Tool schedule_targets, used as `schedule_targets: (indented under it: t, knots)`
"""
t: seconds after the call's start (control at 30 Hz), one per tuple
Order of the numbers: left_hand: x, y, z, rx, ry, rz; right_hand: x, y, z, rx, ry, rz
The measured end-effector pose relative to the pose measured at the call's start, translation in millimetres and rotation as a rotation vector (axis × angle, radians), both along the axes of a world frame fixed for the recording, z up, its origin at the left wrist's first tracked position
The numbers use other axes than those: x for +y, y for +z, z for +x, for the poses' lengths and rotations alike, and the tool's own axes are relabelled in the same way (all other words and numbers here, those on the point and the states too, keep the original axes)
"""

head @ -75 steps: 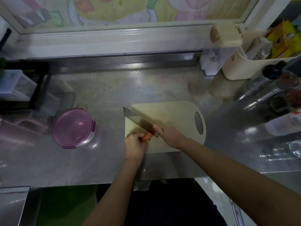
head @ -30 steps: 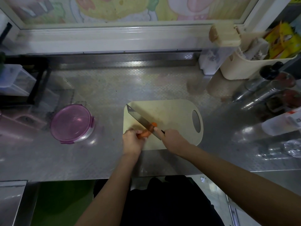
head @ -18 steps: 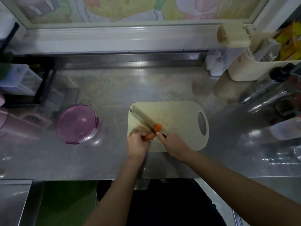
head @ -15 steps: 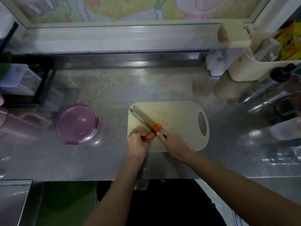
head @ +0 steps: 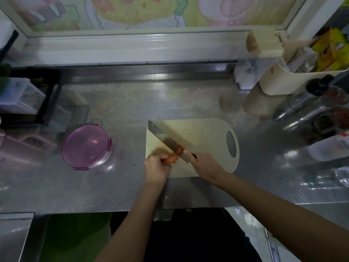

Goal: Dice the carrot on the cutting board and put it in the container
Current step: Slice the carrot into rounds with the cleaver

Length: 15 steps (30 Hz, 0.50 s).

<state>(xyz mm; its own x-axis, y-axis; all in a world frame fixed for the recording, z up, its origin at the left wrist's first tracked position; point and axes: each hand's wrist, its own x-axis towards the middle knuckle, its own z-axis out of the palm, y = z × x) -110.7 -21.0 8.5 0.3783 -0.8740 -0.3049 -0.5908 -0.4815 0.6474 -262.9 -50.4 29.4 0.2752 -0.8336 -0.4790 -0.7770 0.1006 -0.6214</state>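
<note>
The carrot (head: 171, 158) lies on the near-left part of the cutting board (head: 207, 137), angled from near left to far right. I have the left hand (head: 155, 170) clenched over the carrot's left end, with the fingers curled down onto it and pinning it to the board.

The cleaver (head: 164, 138) crosses the carrot just right of those fingers. Its broad blade runs from the board's far-left corner toward the near right. A short orange section shows on the far side of the blade. I cannot tell whether the edge has passed fully through.

I have the right hand (head: 204, 165) wrapped around the cleaver's dark handle, with one fingertip against the heel of the blade.

The board is beige, with an oval grip hole at its right end, and rests flat on the steel counter (head: 132, 103). The container (head: 86, 146) stands on the counter to the left, well apart from the board. It is round and clear, and its purple lid is clipped on.

At the far right stands a cream basket (head: 283, 82) holding packets, with bottles (head: 309, 110) near it.
</note>
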Motion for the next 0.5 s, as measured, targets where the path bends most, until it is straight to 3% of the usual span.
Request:
schedule_targets:
  t: [0.5]
  knots:
    - [1.7, 4.6, -1.5, -0.011, -0.016, -0.005, 6.7, 4.6, -1.8, 0.0, 0.043, 0.007]
